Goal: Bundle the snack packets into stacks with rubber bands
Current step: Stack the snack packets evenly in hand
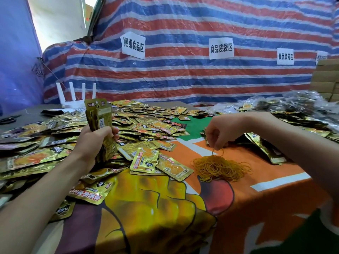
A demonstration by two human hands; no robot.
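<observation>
Head view: our left hand (99,138) grips an upright stack of packets (100,123) above the packet heap (60,143); right fingers (218,142) pinch one rubber band (217,152) over the band pile (220,166). We judge the foil light, slippery, best clamped mid-stack.

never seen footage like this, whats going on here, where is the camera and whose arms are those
There is no machine here. These are a person's two bare arms, filmed by one wide-angle camera worn on their head, looking forward and down, which is why the edges look bent. The left hand grips an upright stack of snack packets. The right hand pinches a rubber band just above a pile of rubber bands. Loose gold packets are heaped over the table, which is covered by a printed cloth. Behind hangs a striped tarp with paper signs, and a white router sits at the back left.
</observation>
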